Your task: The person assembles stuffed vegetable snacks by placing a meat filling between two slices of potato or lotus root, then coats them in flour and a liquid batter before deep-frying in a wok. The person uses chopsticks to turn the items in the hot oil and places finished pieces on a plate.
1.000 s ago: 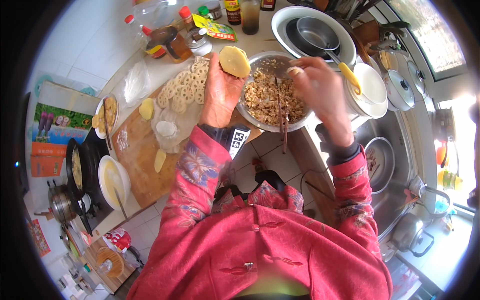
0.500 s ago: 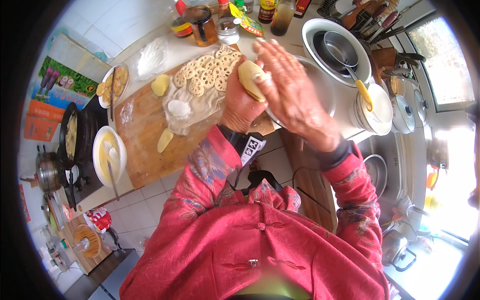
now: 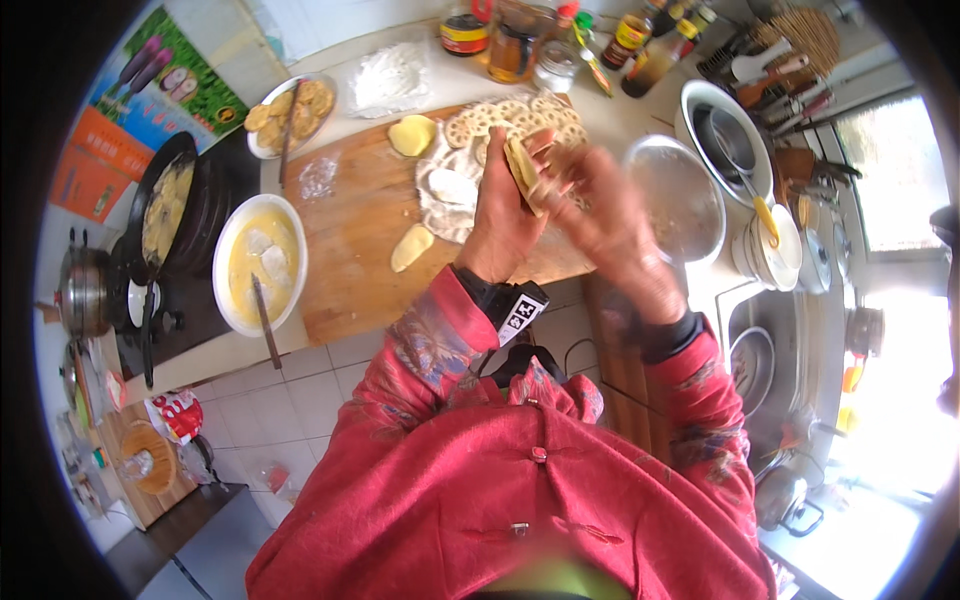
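Upright in my left hand (image 3: 498,225) are pale yellow vegetable slices (image 3: 522,172), perhaps potato, pressed flat together between thumb and fingers. My right hand (image 3: 618,230), blurred by motion, is right beside them, its fingertips at their edge; whether it grips them I cannot tell. Behind my hands, lotus root slices (image 3: 555,118) full of holes are spread on a beige cloth (image 3: 455,218). A white oval lump (image 3: 452,186) lies on the cloth. Two more yellow pieces, one rounded (image 3: 412,135) and one longer (image 3: 411,247), lie on the wooden board (image 3: 345,265).
Left stand a white bowl of yellow batter (image 3: 262,270) with a utensil in it, a black pan of food (image 3: 168,205) and a plate of fried pieces (image 3: 300,110). A metal bowl (image 3: 675,200) is right of my hands. Bottles (image 3: 655,65) line the back; the sink (image 3: 752,365) is right.
The view has shifted left, so the counter shows further right. My right hand has drawn back from lying flat against the slices, its fingers now bent near their edge. My left hand still holds them.
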`<state>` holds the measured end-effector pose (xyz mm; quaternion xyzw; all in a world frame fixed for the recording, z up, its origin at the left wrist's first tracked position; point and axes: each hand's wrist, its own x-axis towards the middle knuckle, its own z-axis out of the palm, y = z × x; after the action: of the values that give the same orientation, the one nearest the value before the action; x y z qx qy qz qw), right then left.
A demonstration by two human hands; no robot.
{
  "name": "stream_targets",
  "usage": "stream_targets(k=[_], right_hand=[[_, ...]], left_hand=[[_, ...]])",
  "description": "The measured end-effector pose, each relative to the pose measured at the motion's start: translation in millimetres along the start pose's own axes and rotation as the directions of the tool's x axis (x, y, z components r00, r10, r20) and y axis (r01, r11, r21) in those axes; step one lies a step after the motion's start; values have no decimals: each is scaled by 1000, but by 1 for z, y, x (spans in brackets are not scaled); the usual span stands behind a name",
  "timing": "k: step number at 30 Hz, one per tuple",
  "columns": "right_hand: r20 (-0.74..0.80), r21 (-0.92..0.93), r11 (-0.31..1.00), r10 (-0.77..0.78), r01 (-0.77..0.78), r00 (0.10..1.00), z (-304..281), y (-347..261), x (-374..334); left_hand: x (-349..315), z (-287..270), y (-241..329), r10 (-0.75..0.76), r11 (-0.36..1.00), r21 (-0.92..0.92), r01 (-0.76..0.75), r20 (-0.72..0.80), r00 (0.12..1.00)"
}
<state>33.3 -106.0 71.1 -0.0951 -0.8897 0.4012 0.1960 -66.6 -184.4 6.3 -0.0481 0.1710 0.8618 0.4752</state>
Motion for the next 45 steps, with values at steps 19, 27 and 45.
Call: stream_targets(k=[19,27,45], right_hand=[[423,413,845,151,-339,893,142,62,213],[422,-197,972,204,-130,884,213,123,334],[545,-288,921,-69,263,836,278,146,347]], left_hand=[[-111,-180,102,698,650,706,-280,-408,589],[-136,-218,87,831,35,999,31,-46,554],[-132,-211,90,854,42,998,48,-61,516]])
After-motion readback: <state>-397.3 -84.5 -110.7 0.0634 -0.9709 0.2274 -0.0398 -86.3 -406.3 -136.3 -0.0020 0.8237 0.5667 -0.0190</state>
